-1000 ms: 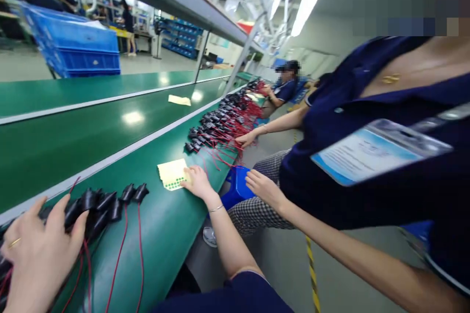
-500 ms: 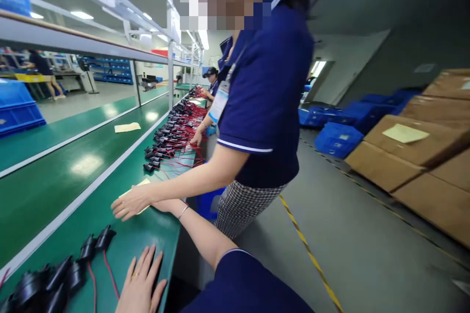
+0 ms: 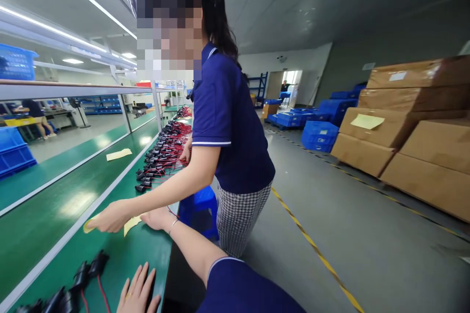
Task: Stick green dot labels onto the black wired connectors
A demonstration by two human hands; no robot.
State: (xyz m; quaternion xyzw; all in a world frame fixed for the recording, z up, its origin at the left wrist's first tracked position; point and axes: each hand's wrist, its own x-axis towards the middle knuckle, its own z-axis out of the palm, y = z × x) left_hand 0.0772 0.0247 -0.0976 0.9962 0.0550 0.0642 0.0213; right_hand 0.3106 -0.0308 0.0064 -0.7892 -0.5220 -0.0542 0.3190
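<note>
Yellow sheet [image 3: 131, 224] touching right grip [image 3: 156, 217]

Yellow sticker sheet [image 3: 131, 225] flat on belt

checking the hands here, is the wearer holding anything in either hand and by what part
Nothing is gripped. The left hand lies flat on the green bench beside the black parts. The right hand rests its fingertips on the yellow sheet, edge only.

Green bench surface [image 3: 55, 215] at lower left carries a pale yellow paper sheet [image 3: 129, 225] and black plastic connectors with red wires [image 3: 86, 274]; centre, a co-worker's navy polo shirt [image 3: 235, 132] and black-and-white checked trousers [image 3: 238, 215]; right, brown cardboard cartons [image 3: 422, 156] and blue plastic crates [image 3: 319, 134].
</note>
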